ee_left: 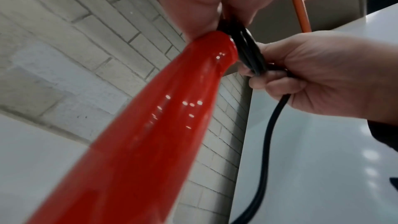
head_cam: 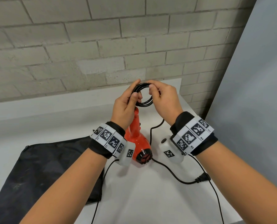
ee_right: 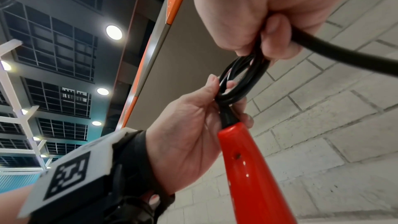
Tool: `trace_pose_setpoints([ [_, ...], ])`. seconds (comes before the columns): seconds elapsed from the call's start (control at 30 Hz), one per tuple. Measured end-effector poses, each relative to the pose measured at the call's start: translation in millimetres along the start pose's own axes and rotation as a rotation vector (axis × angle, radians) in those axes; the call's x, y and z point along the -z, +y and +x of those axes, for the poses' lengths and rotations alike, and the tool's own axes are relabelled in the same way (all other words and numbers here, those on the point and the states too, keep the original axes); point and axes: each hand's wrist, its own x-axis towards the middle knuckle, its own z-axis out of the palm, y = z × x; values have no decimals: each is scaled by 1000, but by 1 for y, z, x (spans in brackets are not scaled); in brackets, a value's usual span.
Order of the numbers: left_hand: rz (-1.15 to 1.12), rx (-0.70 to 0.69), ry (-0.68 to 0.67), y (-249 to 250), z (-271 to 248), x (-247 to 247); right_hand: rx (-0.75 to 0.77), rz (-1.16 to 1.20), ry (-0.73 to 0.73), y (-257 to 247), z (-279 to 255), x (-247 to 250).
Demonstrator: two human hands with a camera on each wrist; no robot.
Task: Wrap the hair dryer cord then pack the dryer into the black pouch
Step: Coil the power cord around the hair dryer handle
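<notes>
A red hair dryer (head_cam: 137,139) stands nozzle-down on the white table (head_cam: 150,199), its handle (ee_left: 163,108) pointing up and away. Its black cord is wound into a small coil (head_cam: 144,103) above the handle end. My left hand (head_cam: 126,102) pinches the coil's left side beside the handle tip (ee_right: 234,132). The right side of the coil (ee_right: 247,81) is gripped by my right hand (head_cam: 162,97). Loose cord (head_cam: 167,170) trails down over the table to the plug (head_cam: 202,178). The black pouch (head_cam: 37,172) lies flat at the left.
A grey brick wall (head_cam: 102,46) rises just behind the table. A pale panel (head_cam: 255,94) closes off the right side. The table's front edge (head_cam: 183,223) is near the bottom right. Thin black wrist-camera cables (head_cam: 100,191) hang over the table.
</notes>
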Motion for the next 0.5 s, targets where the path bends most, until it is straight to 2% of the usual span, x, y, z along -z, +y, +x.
trace_pose_setpoints([
  [0.13,0,0,111,0,2,-6,-32,4,-53,0,-3,1],
  [0.23,40,-11,122,1,2,-8,-74,-13,-117,1,-4,9],
  [0.4,28,33,121,2,5,-10,-202,-43,-61,11,-27,36],
  [0.47,34,52,97,2,6,-13,-291,-159,-153,26,-43,48],
  [0.5,42,55,81,3,6,-14,-348,-253,-287,35,-51,53],
])
